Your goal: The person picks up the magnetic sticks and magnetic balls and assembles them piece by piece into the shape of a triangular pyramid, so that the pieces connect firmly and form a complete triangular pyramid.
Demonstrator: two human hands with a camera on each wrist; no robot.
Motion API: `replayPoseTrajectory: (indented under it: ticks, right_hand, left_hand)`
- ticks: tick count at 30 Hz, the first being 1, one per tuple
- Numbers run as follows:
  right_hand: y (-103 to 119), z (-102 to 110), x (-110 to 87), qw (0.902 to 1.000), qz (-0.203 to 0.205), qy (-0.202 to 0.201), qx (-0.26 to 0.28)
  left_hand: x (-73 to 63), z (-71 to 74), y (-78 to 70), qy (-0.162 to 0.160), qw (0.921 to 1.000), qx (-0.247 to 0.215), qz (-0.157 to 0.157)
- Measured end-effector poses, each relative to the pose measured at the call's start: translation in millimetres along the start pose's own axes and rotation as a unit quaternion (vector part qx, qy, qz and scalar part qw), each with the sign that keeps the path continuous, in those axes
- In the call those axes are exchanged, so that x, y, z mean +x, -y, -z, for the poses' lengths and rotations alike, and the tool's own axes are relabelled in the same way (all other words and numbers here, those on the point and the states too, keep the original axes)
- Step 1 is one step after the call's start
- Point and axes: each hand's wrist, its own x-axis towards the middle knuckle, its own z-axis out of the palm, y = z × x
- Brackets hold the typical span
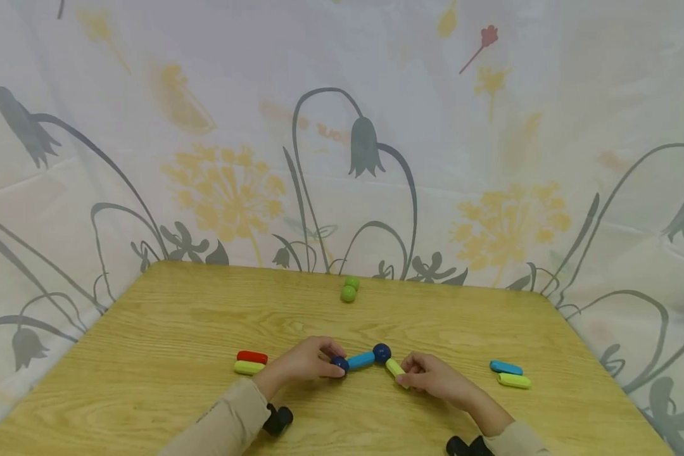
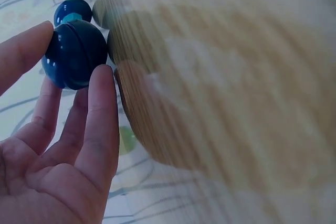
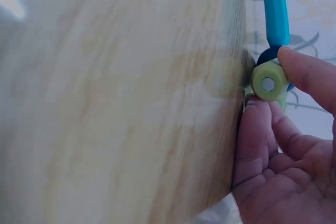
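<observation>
My left hand [image 1: 310, 360] pinches a dark blue ball [image 2: 76, 55] between thumb and fingers. From that ball a light blue rod [image 1: 361, 361] runs to a second dark blue ball [image 1: 382, 353] in the middle of the table. A yellow-green rod [image 1: 395, 368] meets the second ball, and my right hand [image 1: 432, 378] pinches it near its free end. In the right wrist view a round silvery disc shows in the end face of this yellow-green rod [image 3: 268, 82]. The balls and rods form a bent chain low over the wooden table.
Two green balls [image 1: 349, 293] sit at the table's back. Left of my left hand lie a red rod [image 1: 253, 357] and a yellow-green rod [image 1: 249, 367]. At the right lie a blue rod [image 1: 506, 367] and another yellow-green rod [image 1: 514, 380]. A flower-printed curtain [image 1: 342, 209] hangs behind the table [image 1: 205, 304].
</observation>
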Motion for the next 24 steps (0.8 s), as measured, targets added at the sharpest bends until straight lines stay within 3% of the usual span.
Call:
replayPoseTrajectory:
  ticks: [12, 20, 24]
  right_hand:
    - [-12, 15, -16.8, 0.9986, 0.024, -0.042, -0.02]
    - [-24, 41, -47.0, 0.9888, 0.008, -0.138, -0.056]
    - [-30, 53, -66.2, 0.9782, -0.008, -0.186, -0.092]
  left_hand:
    - [-7.8, -6.9, 0.2, -0.005, 0.9998, -0.004, 0.019]
    - [-13.9, -9.1, 1.3, 0.004, 0.9997, -0.006, 0.024]
    - [-15.1, -9.1, 0.0, 0.032, 0.9991, -0.025, 0.015]
